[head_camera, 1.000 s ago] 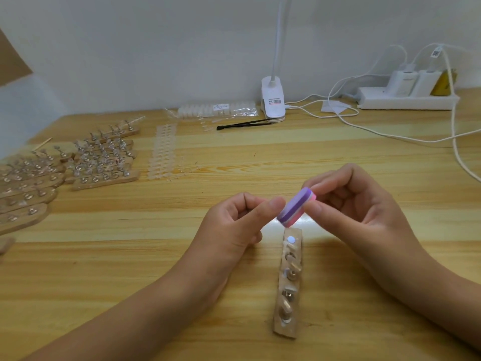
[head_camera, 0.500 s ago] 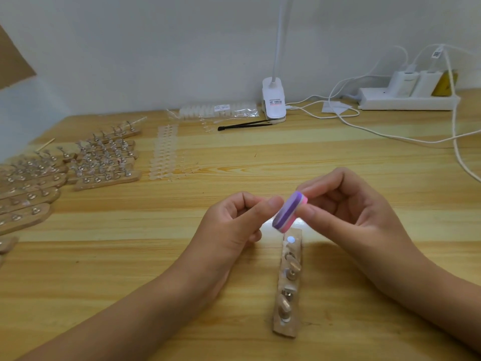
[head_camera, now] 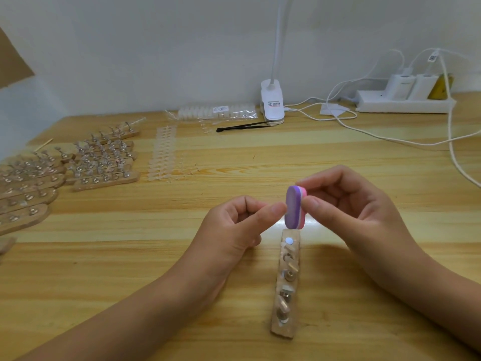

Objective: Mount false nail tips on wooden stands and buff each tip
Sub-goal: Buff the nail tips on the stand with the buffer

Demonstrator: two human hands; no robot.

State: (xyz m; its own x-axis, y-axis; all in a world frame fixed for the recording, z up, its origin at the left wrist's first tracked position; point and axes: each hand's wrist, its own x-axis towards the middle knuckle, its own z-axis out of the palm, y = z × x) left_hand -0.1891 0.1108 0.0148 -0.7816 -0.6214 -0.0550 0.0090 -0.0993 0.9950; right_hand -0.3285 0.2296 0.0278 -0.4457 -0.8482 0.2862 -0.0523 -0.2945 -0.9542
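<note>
The fingers (head_camera: 312, 204) of the right hand (head_camera: 348, 204) are pinching a small purple-and-pink buffer block (head_camera: 292, 207) by its edges, holding it upright above the far end of a wooden stand (head_camera: 282, 332). The fingers (head_camera: 273, 208) of the left hand (head_camera: 234, 225) are curling in, thumb tip touching the block's purple face. Whether they are pinching a nail tip there is hidden.

The stand is lying on the worktop (head_camera: 130, 269) between the two wrists, carrying a row of small holders with clear false nail tips (head_camera: 282, 306) on some of them. These tips are looking thin, light and slippery, likely to flex or pop off under hard rubbing, so a hold at the base or on the holder, with light strokes, is probably safest. The foam block should give slightly and is best held by its sides, as here.

Far left, many filled stands (head_camera: 104, 175) are sitting in rows, with strips of loose tips (head_camera: 162, 157) just beside them. Black tweezers (head_camera: 244, 125), a clip lamp (head_camera: 272, 102) and a power strip (head_camera: 403, 104) are lying along the far edge.
</note>
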